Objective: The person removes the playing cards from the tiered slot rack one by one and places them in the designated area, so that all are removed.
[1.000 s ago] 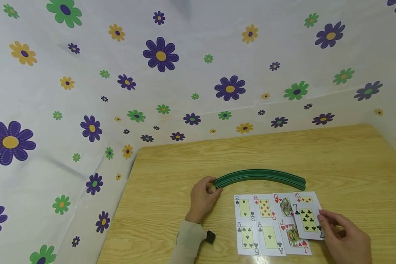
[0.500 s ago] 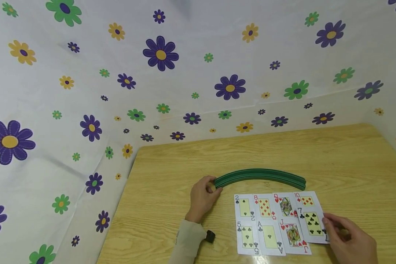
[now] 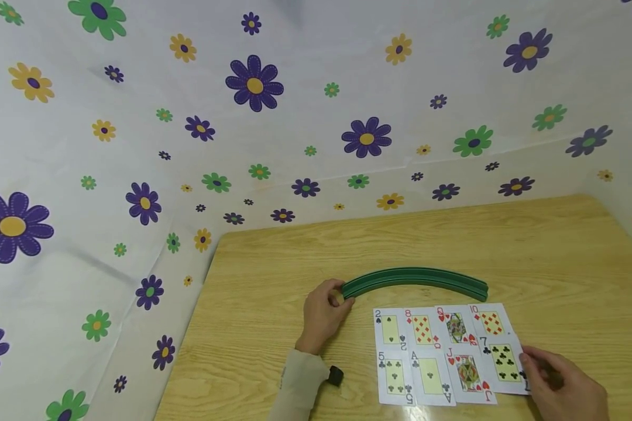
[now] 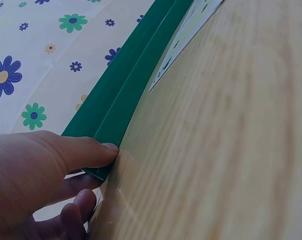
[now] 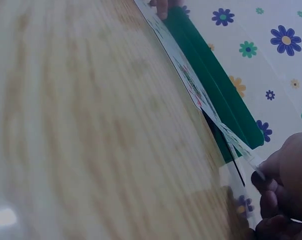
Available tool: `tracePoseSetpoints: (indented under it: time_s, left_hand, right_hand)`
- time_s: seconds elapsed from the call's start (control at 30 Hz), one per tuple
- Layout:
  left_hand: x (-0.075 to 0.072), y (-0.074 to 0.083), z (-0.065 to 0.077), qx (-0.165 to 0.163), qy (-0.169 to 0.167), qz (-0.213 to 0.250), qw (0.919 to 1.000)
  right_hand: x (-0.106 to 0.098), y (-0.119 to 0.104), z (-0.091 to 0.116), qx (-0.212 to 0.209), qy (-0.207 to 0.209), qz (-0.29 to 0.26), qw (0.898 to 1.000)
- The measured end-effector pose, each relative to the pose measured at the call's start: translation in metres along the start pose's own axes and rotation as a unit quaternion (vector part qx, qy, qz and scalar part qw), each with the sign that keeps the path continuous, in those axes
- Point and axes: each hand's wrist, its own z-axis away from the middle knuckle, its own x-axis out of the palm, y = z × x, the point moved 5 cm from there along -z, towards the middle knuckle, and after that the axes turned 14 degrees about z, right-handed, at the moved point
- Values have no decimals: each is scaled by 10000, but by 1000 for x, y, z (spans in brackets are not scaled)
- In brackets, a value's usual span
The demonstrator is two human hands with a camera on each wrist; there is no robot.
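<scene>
My left hand [image 3: 323, 313] pinches the left end of a curved green playing card holder [image 3: 416, 276], its thumb on the near side in the left wrist view. My right hand [image 3: 566, 383] pinches the seven of clubs [image 3: 505, 363] by its right edge. That card is tilted, its held edge raised off the table in the right wrist view. It lies below the ten of diamonds [image 3: 491, 323] and right of the jack of hearts [image 3: 467, 373]. Other face-up cards include the queen of hearts [image 3: 455, 328], eight of diamonds [image 3: 422, 330] and ace of clubs [image 3: 430, 377].
The two of spades [image 3: 390, 330] and five of clubs [image 3: 395, 377] form the left column of cards. A wooden table [image 3: 263, 280] carries everything. A white flowered cloth [image 3: 295, 117] hangs at the back and sides. A small black object [image 3: 335, 376] sits at the left sleeve.
My right hand has moved right and slightly down with the seven of clubs, uncovering more of the ten of diamonds and jack of hearts. My left hand stays at the holder's end.
</scene>
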Motion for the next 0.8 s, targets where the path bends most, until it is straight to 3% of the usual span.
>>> tracePoseSetpoints:
  time_s: [0.53,0.8]
  left_hand:
    - [1,0,0,-75,-37,-22,10000]
    - [0,2,-1,-69,-24,6,10000]
  right_hand:
    - [4,9,-8,-36,-658,331,9973]
    - [3,10,-7,85,-599,294,9977]
